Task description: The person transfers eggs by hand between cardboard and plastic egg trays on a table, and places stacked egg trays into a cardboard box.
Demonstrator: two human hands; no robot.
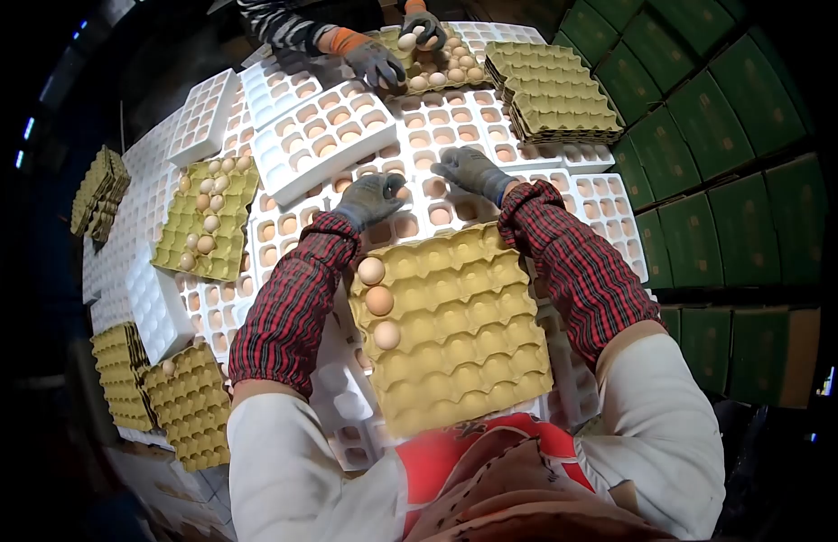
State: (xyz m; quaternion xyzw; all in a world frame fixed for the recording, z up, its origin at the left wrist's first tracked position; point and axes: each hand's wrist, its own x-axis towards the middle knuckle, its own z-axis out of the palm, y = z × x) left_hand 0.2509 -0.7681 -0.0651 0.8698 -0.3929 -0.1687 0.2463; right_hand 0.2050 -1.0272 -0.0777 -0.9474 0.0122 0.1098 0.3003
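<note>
My left hand (372, 200), in a grey glove, is closed around an egg (402, 192) just above the white foam trays. To its right, my right hand (475, 173), gloved too, has its fingers curled down at the foam tray (452, 188); whatever lies under the fingertips is hidden. In front of my body lies a yellow pulp egg tray (455, 330). Three eggs sit down its left side, among them a brown egg (378, 300); its other visible hollows hold none. A loose egg (440, 214) rests in a foam cell between my hands and the pulp tray.
Across the table, a co-worker's gloved hands (376, 65) handle eggs at another pulp tray (446, 77). A stack of pulp trays (553, 90) stands at back right. A raised foam tray (324, 140) and a partly filled pulp tray (207, 217) lie left. Green boxes (708, 135) line the right.
</note>
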